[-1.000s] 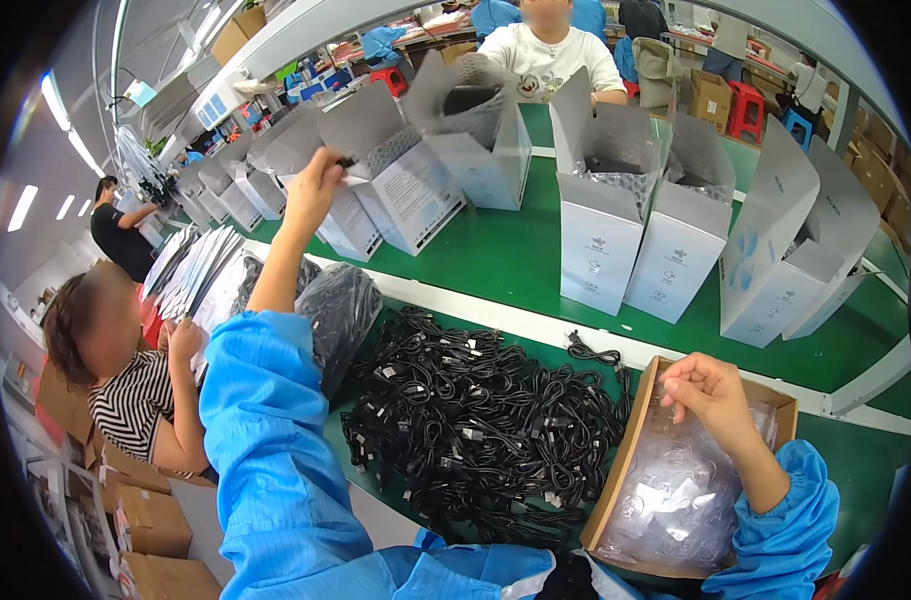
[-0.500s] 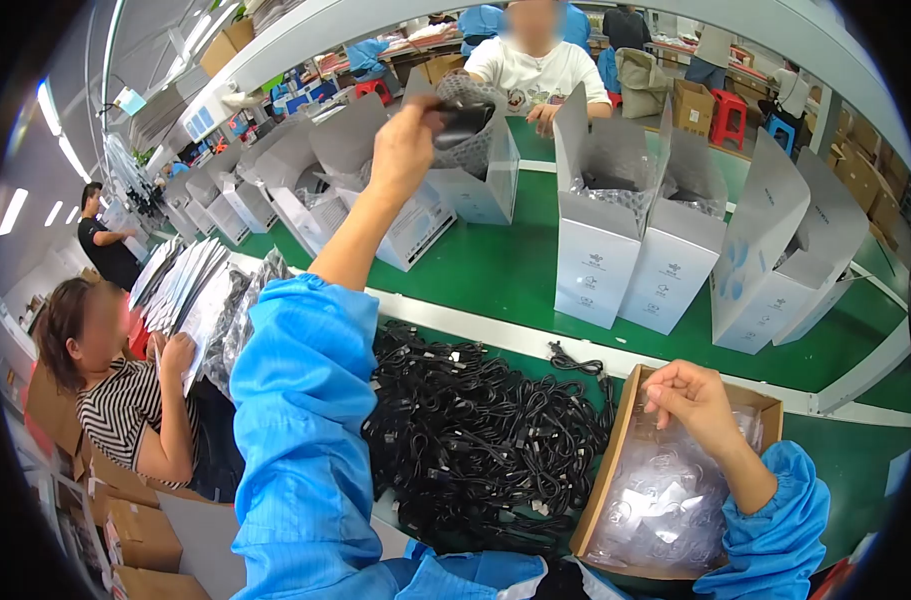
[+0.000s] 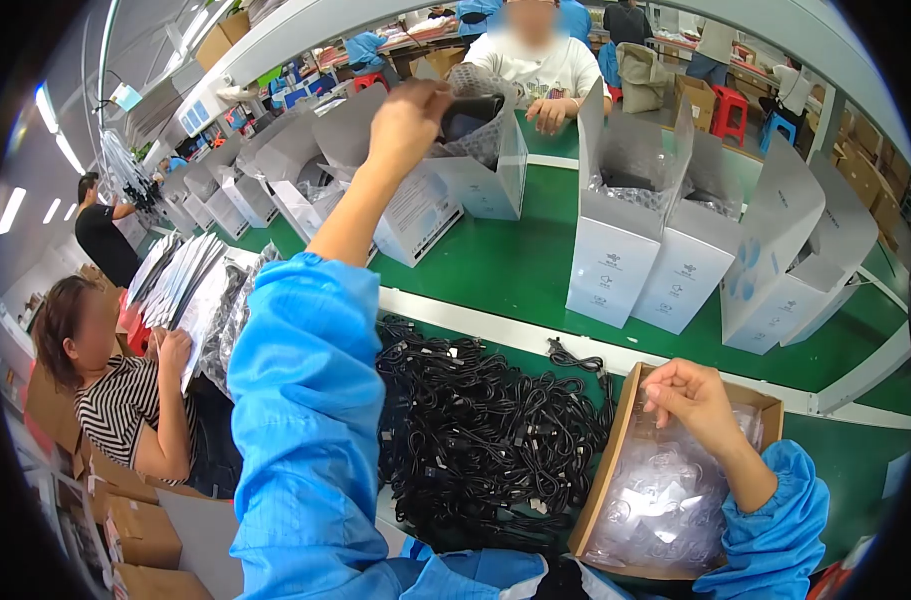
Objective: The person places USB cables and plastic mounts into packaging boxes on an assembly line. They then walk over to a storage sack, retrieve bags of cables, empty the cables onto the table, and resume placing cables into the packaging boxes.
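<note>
My left hand (image 3: pixel 407 125) is at an open white box (image 3: pixel 485 185), its fingers closed at the edge of the bubble wrap (image 3: pixel 480 140) around a dark item (image 3: pixel 465 120). What its fingertips hold is hidden. Over a cardboard tray (image 3: pixel 603 485) of clear plastic pieces (image 3: pixel 665 495), my right hand (image 3: pixel 693 400) has its thumb and fingers pinched together; a bit of clear plastic seems to be at the fingertips. Between my arms lies a heap of black cables (image 3: pixel 495 430).
More open boxes (image 3: pixel 615 260) stand on the green table (image 3: pixel 535 270). A white rail (image 3: pixel 475 313) crosses before them. A person in white (image 3: pixel 535 65) faces me; a person in stripes (image 3: pixel 130 410) at left handles papers (image 3: pixel 175 285). A metal bar arches overhead.
My left hand has moved right, from the boxes further left to the bubble-wrapped item. The boxes at centre right have shifted slightly. My right hand has stayed over the tray.
</note>
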Available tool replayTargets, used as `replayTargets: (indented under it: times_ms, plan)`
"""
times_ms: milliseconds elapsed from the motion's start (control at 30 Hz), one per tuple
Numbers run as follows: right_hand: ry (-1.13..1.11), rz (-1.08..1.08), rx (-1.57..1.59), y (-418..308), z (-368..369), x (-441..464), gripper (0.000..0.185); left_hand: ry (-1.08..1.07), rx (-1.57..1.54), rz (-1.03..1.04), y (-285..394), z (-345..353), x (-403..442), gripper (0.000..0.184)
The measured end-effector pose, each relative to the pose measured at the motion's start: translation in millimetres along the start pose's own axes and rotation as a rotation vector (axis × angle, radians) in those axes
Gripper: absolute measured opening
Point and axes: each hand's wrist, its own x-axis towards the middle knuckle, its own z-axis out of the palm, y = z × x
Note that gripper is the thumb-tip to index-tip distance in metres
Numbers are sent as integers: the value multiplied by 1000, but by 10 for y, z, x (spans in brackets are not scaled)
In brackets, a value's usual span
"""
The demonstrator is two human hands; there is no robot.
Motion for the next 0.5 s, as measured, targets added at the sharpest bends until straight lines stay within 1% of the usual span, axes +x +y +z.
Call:
replayTargets:
  times_ms: [67, 100, 167, 200, 267, 300, 333, 367, 433, 467, 500]
  plan:
    - [13, 6, -4, 7, 12, 4, 10, 198, -144, 33, 128, -146, -158, 25]
    - [4, 51, 1, 3, 14, -14, 10, 170, -151, -3, 197, -190, -345, 25]
    - [25, 40, -73, -49, 11, -5, 13, -320, -202, -135, 332, -292, -688, 26]
    - [20, 71, -68, -45, 28, -33, 13, -557, -228, -186, 377, -334, -846, 26]
    - [32, -281, -765, -74, 31, -53, 20, -844, -197, 68, 411, -299, -1321, 25]
    - [33, -462, -1110, -80, 35, -58, 24, -886, -178, 22, 494, -256, -1598, 25]
    - [33, -451, -1113, -58, 52, -49, 24, -926, -159, -16, 579, -211, -1788, 26]
    - [-18, -412, -1134, -2, 86, -35, 28, -931, -172, -10, 641, -206, -1832, 26]
    - [-109, -304, -1182, 92, 105, -72, 35, -1145, -210, -106, 803, -127, -1879, 31]
    - [-95, -267, -1189, 79, 67, -94, 35, -1257, -233, -146, 877, -52, -1888, 33]
    - [-198, -117, -1174, 51, 39, -65, 36, -1263, -262, -145, 847, -9, -1895, 39]
